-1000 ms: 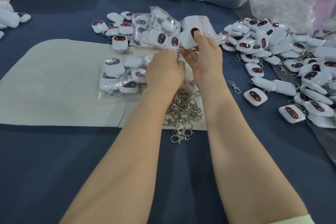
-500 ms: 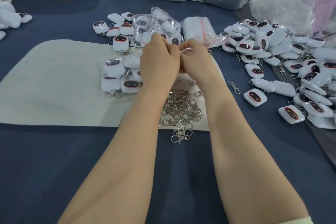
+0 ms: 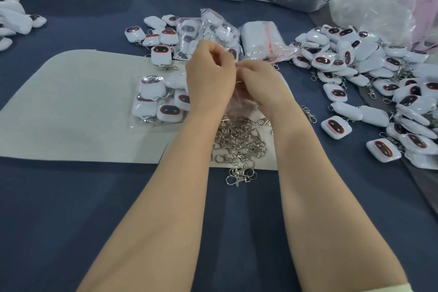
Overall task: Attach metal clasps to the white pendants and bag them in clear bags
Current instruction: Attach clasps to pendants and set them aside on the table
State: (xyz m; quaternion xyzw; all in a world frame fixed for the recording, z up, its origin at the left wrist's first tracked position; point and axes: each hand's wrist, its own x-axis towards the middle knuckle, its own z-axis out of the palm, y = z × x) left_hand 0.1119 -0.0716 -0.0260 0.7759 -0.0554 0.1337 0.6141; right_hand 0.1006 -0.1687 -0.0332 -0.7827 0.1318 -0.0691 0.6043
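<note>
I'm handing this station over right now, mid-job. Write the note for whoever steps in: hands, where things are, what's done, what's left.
Hands: left hand and right hand both pinch one small clear plastic bag above the pale grey mat; its contents are hidden.
Supplies: loose silver metal clasps piled at the mat's near edge, between the wrists; stack of empty red-strip bags beyond the hands.
Done: bagged white pendants with dark faces lying on the mat, left of the hands.
Left: heap of loose white pendants on the right, some already with clasps, none bagged.
</note>
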